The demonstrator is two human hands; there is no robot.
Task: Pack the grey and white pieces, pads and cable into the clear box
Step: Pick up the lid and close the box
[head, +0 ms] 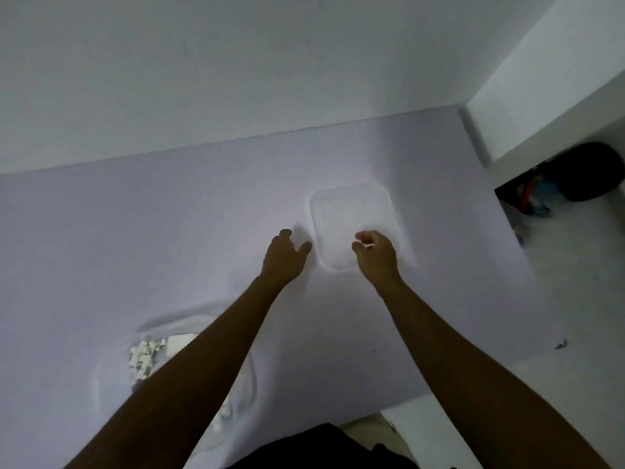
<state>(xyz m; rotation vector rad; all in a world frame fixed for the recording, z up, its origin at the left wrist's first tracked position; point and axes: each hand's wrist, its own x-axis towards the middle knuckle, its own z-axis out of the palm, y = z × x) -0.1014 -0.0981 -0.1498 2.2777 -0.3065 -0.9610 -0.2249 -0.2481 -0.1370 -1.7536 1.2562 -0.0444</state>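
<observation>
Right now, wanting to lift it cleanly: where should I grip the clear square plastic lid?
Probably the clear square plastic lid by its near-left rim, coming from the left: it lies flat, and the open left hand is beside that edge.

At lower left the left forearm [189, 384] covers much of the clear box [169, 319], and the white pieces [145, 357] showing beside it are too blurred to tell apart. Right of centre the right hand [375, 253] hides the near corner of a clear lid or tray [351, 204], and the white thing [368, 245] pinched in its fingers [360, 235] is too small to name. Dark clutter [575, 177] at the right edge is dim and cut off.
</observation>
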